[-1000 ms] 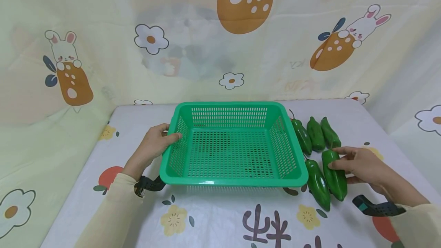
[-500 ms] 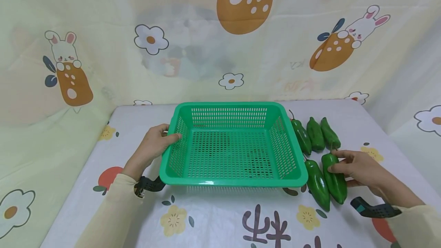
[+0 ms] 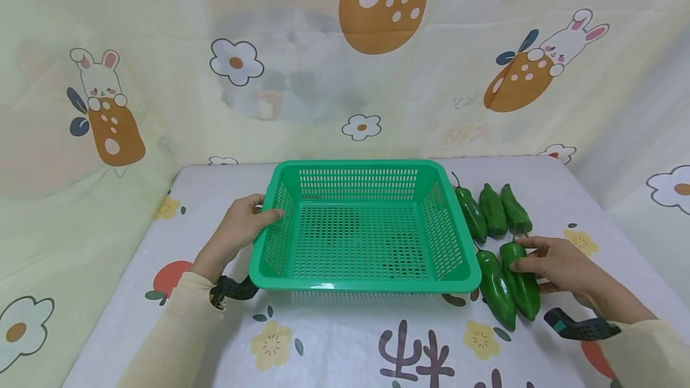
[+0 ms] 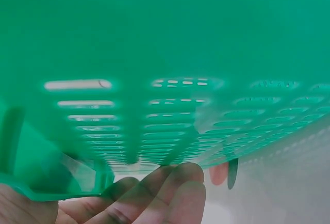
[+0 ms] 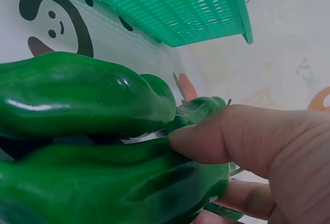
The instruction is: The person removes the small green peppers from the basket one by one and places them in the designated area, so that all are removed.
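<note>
A green slotted plastic basket (image 3: 366, 285) stands mid-table with nothing in it. My left hand (image 3: 241, 224) grips its left rim, thumb over the inside and fingers underneath, as the left wrist view shows. To the right of the basket, my right hand (image 3: 557, 265) holds a green pepper (image 3: 521, 286) near its stem end, thumb on top and fingers along the far side. Beside it lies another green pepper (image 3: 497, 289), tip toward me. Farther back lie three more peppers, among them a middle one (image 3: 493, 211). The right wrist view shows the held pepper (image 5: 103, 182) close up.
A white patterned cloth (image 3: 323, 340) covers the table. Behind it hangs a cream curtain (image 3: 302, 94) printed with rabbits and flowers. The basket's right rim reaches close to the peppers.
My right hand has shifted slightly toward me and to the left, and the pepper in it has moved closer to its neighbour. The left hand and basket have kept their place.
</note>
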Demonstrator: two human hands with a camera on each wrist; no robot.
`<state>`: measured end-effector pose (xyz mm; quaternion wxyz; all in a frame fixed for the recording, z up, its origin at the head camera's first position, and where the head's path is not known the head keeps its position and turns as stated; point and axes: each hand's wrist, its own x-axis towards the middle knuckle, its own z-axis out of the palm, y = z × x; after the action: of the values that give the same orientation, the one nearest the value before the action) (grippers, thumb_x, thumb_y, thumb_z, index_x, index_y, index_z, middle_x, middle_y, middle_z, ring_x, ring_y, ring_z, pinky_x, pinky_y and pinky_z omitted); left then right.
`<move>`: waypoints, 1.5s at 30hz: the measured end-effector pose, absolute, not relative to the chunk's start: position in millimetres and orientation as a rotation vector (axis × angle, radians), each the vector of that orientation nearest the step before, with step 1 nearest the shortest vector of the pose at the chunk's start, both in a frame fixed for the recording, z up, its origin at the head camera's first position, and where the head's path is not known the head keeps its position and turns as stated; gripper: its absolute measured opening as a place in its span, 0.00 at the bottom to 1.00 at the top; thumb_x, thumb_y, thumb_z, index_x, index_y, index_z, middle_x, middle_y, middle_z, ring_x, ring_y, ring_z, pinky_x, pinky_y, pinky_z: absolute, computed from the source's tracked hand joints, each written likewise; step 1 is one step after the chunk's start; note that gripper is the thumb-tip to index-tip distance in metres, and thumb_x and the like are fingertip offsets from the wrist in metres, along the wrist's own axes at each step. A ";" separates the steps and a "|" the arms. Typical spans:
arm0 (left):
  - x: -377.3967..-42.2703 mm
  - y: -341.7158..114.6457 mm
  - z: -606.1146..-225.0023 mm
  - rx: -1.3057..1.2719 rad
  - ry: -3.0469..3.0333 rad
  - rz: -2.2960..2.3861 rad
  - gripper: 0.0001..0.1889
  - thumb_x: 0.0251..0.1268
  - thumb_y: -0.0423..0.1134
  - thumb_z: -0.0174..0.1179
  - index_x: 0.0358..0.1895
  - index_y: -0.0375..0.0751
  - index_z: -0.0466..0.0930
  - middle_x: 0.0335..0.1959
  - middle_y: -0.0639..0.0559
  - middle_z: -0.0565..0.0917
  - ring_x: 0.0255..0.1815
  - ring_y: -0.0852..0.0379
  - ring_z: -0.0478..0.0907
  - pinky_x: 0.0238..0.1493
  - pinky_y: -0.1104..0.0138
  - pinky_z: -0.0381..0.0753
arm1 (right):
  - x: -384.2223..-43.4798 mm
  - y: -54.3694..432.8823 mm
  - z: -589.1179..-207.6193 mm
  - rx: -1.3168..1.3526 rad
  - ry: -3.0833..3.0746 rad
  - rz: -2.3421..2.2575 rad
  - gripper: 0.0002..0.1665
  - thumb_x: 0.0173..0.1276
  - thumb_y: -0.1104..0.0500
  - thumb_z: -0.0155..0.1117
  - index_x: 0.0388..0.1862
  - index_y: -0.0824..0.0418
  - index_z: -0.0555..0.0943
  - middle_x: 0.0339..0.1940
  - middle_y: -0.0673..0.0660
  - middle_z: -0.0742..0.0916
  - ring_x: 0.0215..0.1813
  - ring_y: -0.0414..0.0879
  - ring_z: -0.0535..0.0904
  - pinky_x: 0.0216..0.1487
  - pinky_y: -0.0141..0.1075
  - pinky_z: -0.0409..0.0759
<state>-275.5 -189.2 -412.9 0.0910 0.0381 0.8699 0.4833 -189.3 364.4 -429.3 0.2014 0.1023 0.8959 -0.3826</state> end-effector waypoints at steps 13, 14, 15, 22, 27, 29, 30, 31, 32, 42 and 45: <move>-276.1 -188.9 -413.9 0.115 2.581 1.437 0.27 0.75 0.42 0.60 0.68 0.25 0.72 0.56 0.28 0.84 0.47 0.39 0.89 0.46 0.51 0.91 | -190.8 362.4 -434.1 0.307 2.486 -1.093 0.44 0.70 0.56 0.69 0.75 0.78 0.63 0.49 0.65 0.82 0.42 0.48 0.83 0.45 0.47 0.91; -276.2 -189.0 -414.0 0.115 2.581 1.434 0.27 0.75 0.42 0.60 0.68 0.25 0.72 0.56 0.28 0.84 0.47 0.39 0.89 0.46 0.51 0.91 | -190.6 362.0 -434.0 0.303 2.488 -1.088 0.44 0.71 0.56 0.69 0.74 0.78 0.63 0.48 0.65 0.83 0.42 0.48 0.83 0.45 0.47 0.91; -276.3 -188.9 -414.0 0.116 2.582 1.430 0.28 0.75 0.42 0.60 0.68 0.25 0.72 0.56 0.28 0.84 0.47 0.39 0.89 0.46 0.51 0.91 | -190.4 361.8 -433.6 0.302 2.491 -1.082 0.43 0.71 0.56 0.69 0.74 0.78 0.63 0.48 0.65 0.83 0.42 0.48 0.83 0.45 0.47 0.91; -277.5 -188.7 -414.3 0.123 2.586 1.426 0.28 0.75 0.43 0.60 0.68 0.25 0.72 0.56 0.28 0.84 0.47 0.39 0.89 0.46 0.51 0.91 | -188.8 362.1 -432.5 0.281 2.510 -1.063 0.42 0.72 0.55 0.68 0.74 0.79 0.63 0.48 0.64 0.83 0.42 0.48 0.82 0.44 0.45 0.90; -278.9 -187.8 -415.5 0.127 2.590 1.425 0.27 0.75 0.43 0.60 0.68 0.26 0.72 0.56 0.29 0.84 0.47 0.39 0.89 0.47 0.51 0.91 | -186.6 364.7 -435.4 0.263 2.508 -1.079 0.43 0.73 0.54 0.68 0.75 0.78 0.62 0.50 0.64 0.83 0.43 0.48 0.83 0.44 0.44 0.90; -279.7 -187.4 -416.4 0.130 2.594 1.423 0.27 0.76 0.43 0.60 0.67 0.26 0.73 0.56 0.29 0.84 0.47 0.40 0.89 0.46 0.52 0.91 | -185.8 365.9 -437.3 0.261 2.506 -1.094 0.44 0.74 0.54 0.68 0.76 0.78 0.61 0.51 0.66 0.84 0.44 0.49 0.84 0.45 0.44 0.90; -280.1 -187.3 -416.8 0.131 2.598 1.421 0.26 0.76 0.44 0.59 0.67 0.26 0.73 0.55 0.30 0.84 0.46 0.41 0.89 0.46 0.52 0.91 | -185.7 366.7 -437.9 0.261 2.505 -1.099 0.45 0.74 0.53 0.68 0.76 0.79 0.61 0.52 0.68 0.84 0.44 0.49 0.85 0.46 0.45 0.91; -280.6 -187.3 -417.3 0.132 2.600 1.421 0.26 0.77 0.44 0.59 0.66 0.26 0.74 0.55 0.30 0.84 0.46 0.41 0.89 0.46 0.53 0.91 | -185.7 367.4 -438.8 0.258 2.512 -1.098 0.46 0.74 0.52 0.68 0.76 0.79 0.61 0.52 0.68 0.84 0.44 0.49 0.85 0.46 0.45 0.91; -281.1 -187.5 -417.9 0.132 2.604 1.418 0.26 0.77 0.45 0.59 0.66 0.27 0.74 0.54 0.31 0.85 0.45 0.42 0.89 0.46 0.53 0.92 | -185.8 367.9 -439.7 0.260 2.517 -1.093 0.47 0.74 0.50 0.69 0.76 0.78 0.61 0.53 0.69 0.84 0.44 0.49 0.86 0.46 0.45 0.91; -285.7 -191.3 -418.3 0.179 2.706 1.270 0.28 0.80 0.53 0.55 0.66 0.30 0.75 0.53 0.33 0.86 0.44 0.45 0.88 0.48 0.53 0.90 | -179.0 365.7 -439.0 0.284 2.636 -0.911 0.54 0.77 0.33 0.57 0.77 0.78 0.60 0.61 0.80 0.79 0.46 0.52 0.84 0.40 0.43 0.87; -287.4 -196.8 -415.0 0.196 2.742 1.220 0.28 0.81 0.54 0.53 0.66 0.31 0.76 0.53 0.33 0.86 0.42 0.47 0.88 0.46 0.56 0.89 | -176.9 366.3 -430.1 0.301 2.687 -0.824 0.56 0.80 0.29 0.42 0.76 0.80 0.60 0.60 0.81 0.79 0.48 0.62 0.84 0.40 0.48 0.86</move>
<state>-287.4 -196.8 -415.0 0.0669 0.0651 0.9097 0.4047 -176.9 366.3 -430.1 0.1569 0.1053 0.9388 -0.2881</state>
